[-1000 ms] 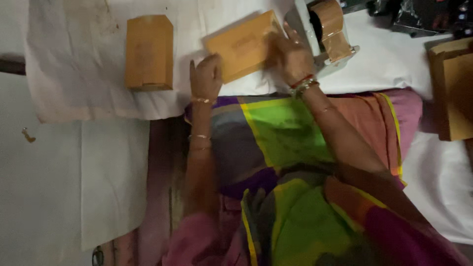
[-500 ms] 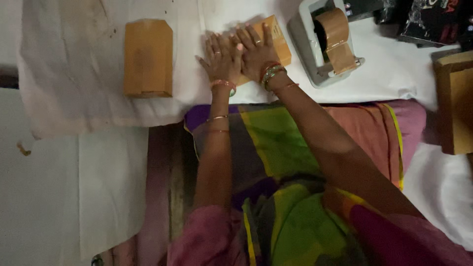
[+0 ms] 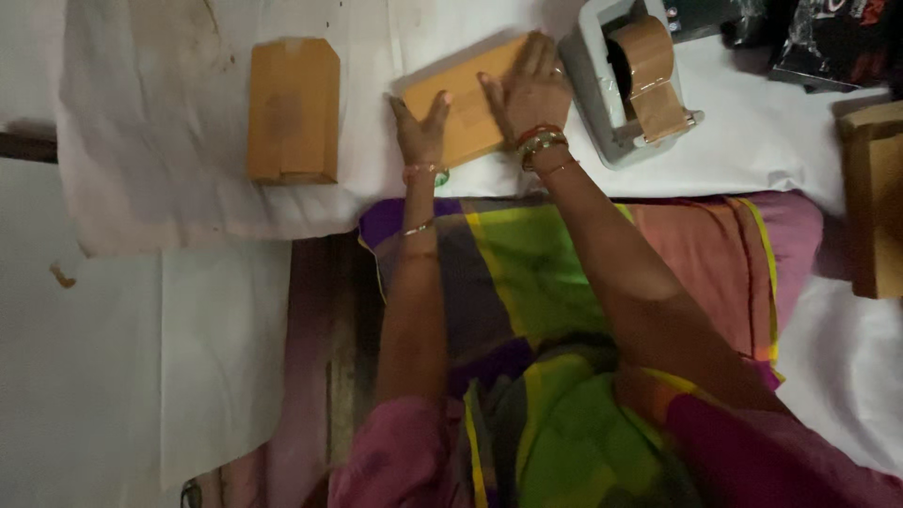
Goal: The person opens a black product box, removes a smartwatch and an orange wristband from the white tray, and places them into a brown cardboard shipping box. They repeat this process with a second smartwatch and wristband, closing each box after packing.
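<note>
Neither hand closes a grip: the right hand lies flat, fingers spread, pressing on the flat brown paper envelope, and the left hand rests open on that envelope's near left edge. The envelope lies tilted on the white paper sheet covering the table. Just right of it stands a grey tape dispenser with a brown tape roll. Well to the left lies a second brown paper envelope.

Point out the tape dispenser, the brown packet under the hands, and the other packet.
tape dispenser (image 3: 602,113): head view, grey body.
brown packet (image 3: 466,108): head view, bare face between hands.
other packet (image 3: 293,108): head view, centre.
</note>
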